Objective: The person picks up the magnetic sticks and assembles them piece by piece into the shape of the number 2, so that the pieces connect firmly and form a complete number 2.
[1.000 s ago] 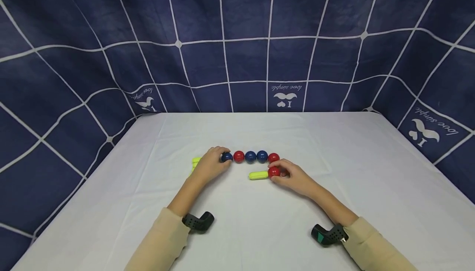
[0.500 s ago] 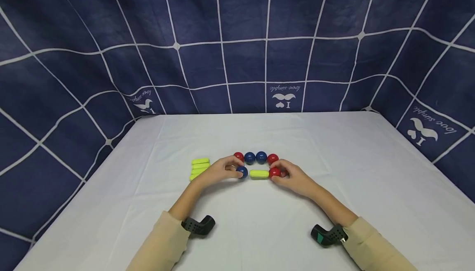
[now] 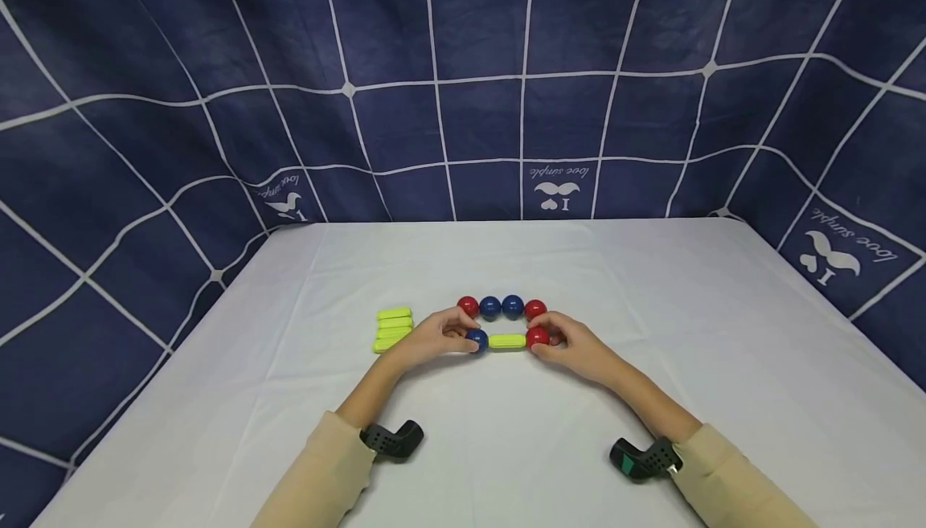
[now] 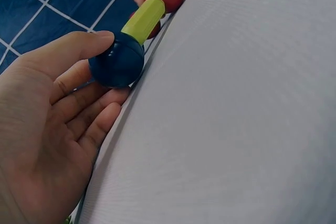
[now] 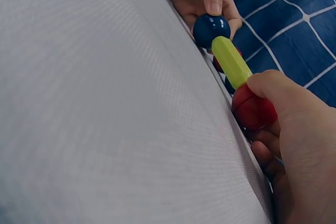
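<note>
My left hand (image 3: 434,337) pinches a blue ball (image 4: 117,61) between thumb and fingers. Opposite it, my right hand (image 3: 579,345) grips a red ball (image 5: 253,107) the same way. A yellow-green ribbed rod (image 3: 507,341) bridges the two balls, one end meeting each. In both wrist views the rod (image 4: 144,20) appears in line with the ball centres; how deep its ends sit in the balls is hidden.
Behind the hands, a row holds a red ball (image 3: 468,305), two blue balls (image 3: 490,308) and another red ball (image 3: 535,309). Several yellow-green rods (image 3: 393,329) lie side by side left of my left hand. A navy checked cloth (image 3: 477,110) hangs behind the white table (image 3: 463,448).
My left hand has brought the blue ball from the row's left end toward me and right, up against the rod's free end. My right hand has stayed on the red ball.
</note>
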Demonstrator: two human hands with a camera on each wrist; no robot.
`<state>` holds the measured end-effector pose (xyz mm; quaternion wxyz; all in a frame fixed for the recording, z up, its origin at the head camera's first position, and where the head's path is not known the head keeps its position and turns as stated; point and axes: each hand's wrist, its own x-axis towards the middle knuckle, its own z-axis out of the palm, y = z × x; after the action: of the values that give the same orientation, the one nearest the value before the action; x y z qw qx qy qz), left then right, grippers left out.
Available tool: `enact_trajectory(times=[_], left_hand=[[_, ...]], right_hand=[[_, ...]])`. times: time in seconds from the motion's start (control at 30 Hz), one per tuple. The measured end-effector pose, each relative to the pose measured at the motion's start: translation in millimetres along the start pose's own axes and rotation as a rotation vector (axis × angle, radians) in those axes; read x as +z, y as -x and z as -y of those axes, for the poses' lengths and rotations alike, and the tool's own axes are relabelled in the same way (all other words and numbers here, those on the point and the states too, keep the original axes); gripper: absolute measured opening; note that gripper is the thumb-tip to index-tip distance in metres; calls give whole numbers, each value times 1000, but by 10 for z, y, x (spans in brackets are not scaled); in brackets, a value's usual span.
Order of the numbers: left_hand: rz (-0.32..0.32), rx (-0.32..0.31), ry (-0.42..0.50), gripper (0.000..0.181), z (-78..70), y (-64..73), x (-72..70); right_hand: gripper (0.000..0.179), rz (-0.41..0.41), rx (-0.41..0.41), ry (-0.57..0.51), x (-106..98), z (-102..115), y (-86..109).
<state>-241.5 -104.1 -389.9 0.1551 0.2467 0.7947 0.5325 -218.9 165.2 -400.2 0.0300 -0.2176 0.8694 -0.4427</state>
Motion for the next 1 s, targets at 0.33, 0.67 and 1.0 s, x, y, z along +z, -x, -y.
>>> enact_trajectory(times=[0.33,0.67,1.0], left_hand=[[2,-27,-16,29,-169,61,-41],[2,10,3,27,2,0,-58],[51,2,-59,30,-15,17,-104]], right_hand=[[39,0,-10,20,-25,-12,2],[40,-6,31,-3,-8,-10,8],[39,-6,35,3,3,-13,-3]])
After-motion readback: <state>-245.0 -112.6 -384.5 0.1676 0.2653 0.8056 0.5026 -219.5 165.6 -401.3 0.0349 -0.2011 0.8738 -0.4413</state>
